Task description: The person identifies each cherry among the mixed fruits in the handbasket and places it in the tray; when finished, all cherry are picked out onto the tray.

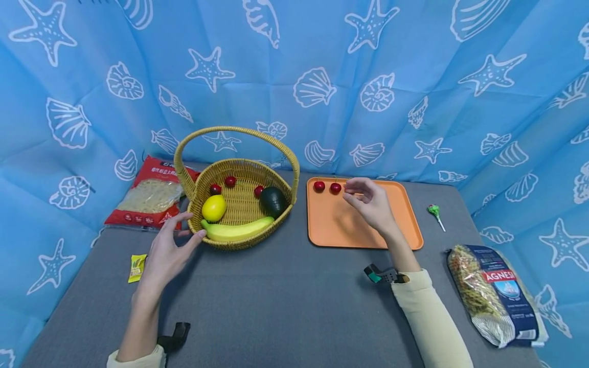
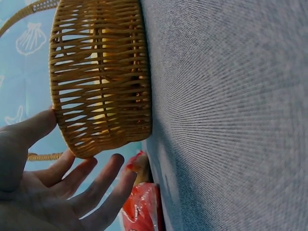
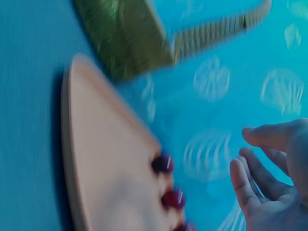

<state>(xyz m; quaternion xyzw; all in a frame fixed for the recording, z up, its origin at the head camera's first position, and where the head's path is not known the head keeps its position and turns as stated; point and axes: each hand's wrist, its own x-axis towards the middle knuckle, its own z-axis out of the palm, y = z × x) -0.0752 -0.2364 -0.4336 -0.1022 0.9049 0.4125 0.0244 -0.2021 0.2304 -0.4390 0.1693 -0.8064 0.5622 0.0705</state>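
My left hand [image 1: 167, 250] touches the left end of a wicker basket [image 2: 101, 72], thumb and fingertips at its side. Inside the basket lie a lemon [image 1: 213, 208], a banana [image 1: 236, 230], an avocado [image 1: 273, 201] and three cherries, one [image 1: 230, 181] near the back. Above an orange tray [image 1: 368, 237], my right hand [image 1: 371, 204] hovers with fingers loosely bent. A gap shows between its thumb and fingertips [image 3: 236, 166], with nothing in it. Along the tray's back edge sit a cherry [image 1: 319, 186], a second cherry [image 1: 336, 188] and a third cherry [image 3: 185, 226], mostly hidden by the fingers in the head view.
Behind the basket's left side lies a red food bag [image 1: 149, 194]. A small yellow packet [image 1: 136, 268] is left of my left forearm. Right of the tray are a green lollipop [image 1: 434, 210] and a pasta bag [image 1: 497, 291]. A blue curtain [image 1: 276, 66] surrounds the grey table [image 1: 285, 306].
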